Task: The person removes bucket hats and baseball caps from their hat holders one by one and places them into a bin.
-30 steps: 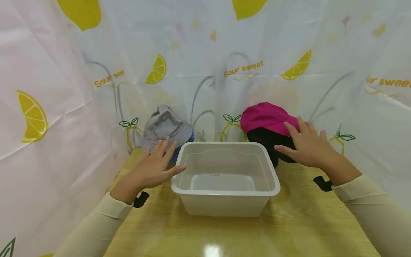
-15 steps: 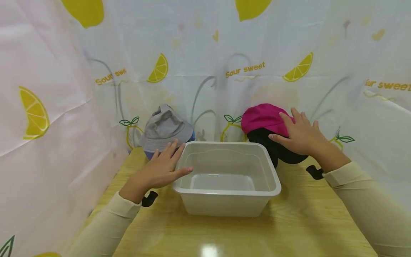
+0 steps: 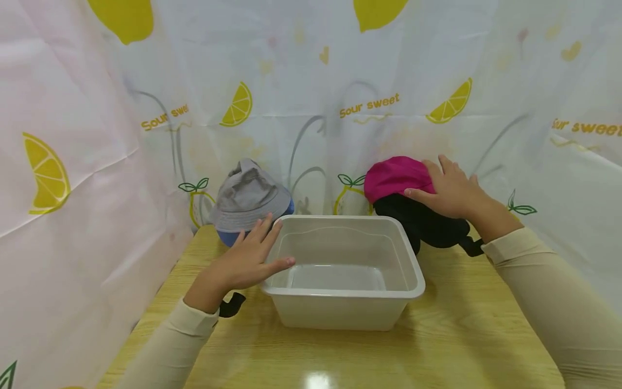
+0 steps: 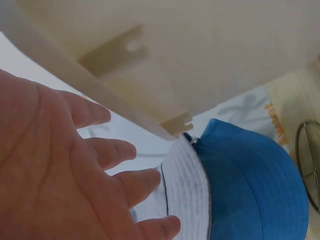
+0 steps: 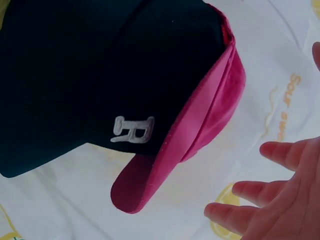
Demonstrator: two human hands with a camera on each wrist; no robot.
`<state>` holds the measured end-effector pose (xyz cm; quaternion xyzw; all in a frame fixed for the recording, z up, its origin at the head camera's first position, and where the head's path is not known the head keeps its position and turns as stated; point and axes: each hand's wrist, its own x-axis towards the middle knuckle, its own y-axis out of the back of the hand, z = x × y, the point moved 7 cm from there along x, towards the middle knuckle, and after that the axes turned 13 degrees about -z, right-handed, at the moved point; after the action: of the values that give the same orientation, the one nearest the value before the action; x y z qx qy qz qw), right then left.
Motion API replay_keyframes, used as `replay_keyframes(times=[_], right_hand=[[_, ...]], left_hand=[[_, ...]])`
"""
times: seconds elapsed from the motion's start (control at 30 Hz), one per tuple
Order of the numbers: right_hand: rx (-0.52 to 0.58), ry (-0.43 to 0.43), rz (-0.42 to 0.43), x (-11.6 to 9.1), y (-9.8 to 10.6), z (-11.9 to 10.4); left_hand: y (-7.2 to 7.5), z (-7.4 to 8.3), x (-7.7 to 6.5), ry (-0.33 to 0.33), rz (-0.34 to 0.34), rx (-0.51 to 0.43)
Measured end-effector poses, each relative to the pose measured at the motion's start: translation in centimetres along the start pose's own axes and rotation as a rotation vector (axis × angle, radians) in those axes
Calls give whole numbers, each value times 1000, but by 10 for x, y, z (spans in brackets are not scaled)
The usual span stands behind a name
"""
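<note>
My left hand (image 3: 243,265), fingers spread, hovers at the left rim of a cream plastic basin (image 3: 342,293). Just beyond its fingertips, a grey bucket hat (image 3: 250,189) sits on top of a blue hat (image 4: 250,180); the basin partly hides the blue one in the head view. My right hand (image 3: 452,194) is raised with fingers extended, overlapping the right side of a pink cap (image 3: 396,178). In the right wrist view its fingers are apart from that cap. Under the pink cap is a black cap (image 5: 75,85) bearing a white letter R. Neither hand holds anything.
The basin stands mid-table on a light wood tabletop (image 3: 369,359), between the two hat stacks. White cloth (image 3: 301,65) printed with lemons hangs behind and along the sides. A metal wire ring (image 4: 309,165) shows at the left wrist view's right edge.
My left hand has moved right, from over the grey hat to the basin's left rim. The right hand has moved left and slightly up over the pink cap. Hats and basin stay put.
</note>
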<state>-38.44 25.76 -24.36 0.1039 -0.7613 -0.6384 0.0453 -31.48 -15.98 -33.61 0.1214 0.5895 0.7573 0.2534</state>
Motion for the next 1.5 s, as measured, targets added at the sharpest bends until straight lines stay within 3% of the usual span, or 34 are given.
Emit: replay_keyframes(times=[0.6,0.93,1.5], right_hand=[[71,-36,-68,20,-3,23],[69,-42,-78,28,-10,34],[46,-29,-74,47,-17,22]], left_hand=[[-10,9,-1,22,58,-127],[-17,13,4,32,34,-154],[-23,14,8,38,13,-140]])
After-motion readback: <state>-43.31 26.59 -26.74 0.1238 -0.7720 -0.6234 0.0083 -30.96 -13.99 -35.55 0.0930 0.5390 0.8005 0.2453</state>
